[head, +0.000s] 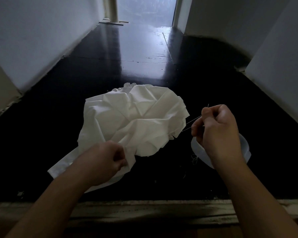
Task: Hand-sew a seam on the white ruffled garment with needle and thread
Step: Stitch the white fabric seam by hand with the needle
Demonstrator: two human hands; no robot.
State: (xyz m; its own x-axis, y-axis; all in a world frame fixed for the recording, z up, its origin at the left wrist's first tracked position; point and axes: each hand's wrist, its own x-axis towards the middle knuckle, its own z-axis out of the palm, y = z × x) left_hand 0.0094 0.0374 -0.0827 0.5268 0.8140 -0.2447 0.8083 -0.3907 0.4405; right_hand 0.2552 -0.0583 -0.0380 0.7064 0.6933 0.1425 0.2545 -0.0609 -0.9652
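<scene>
Both hands closed: my left hand (108, 162) bunches the white garment (134, 117) lower centre; my right hand (215, 124) pinches needle (208, 105) and taut thread (189, 123); overpulling may pucker the seam.

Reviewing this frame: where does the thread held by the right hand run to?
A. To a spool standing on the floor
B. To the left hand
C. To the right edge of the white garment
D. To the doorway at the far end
C: the thread stretches taut from the right hand, which pinches it, to the right edge of the white garment, while the left hand grips the garment's near edge.
</scene>
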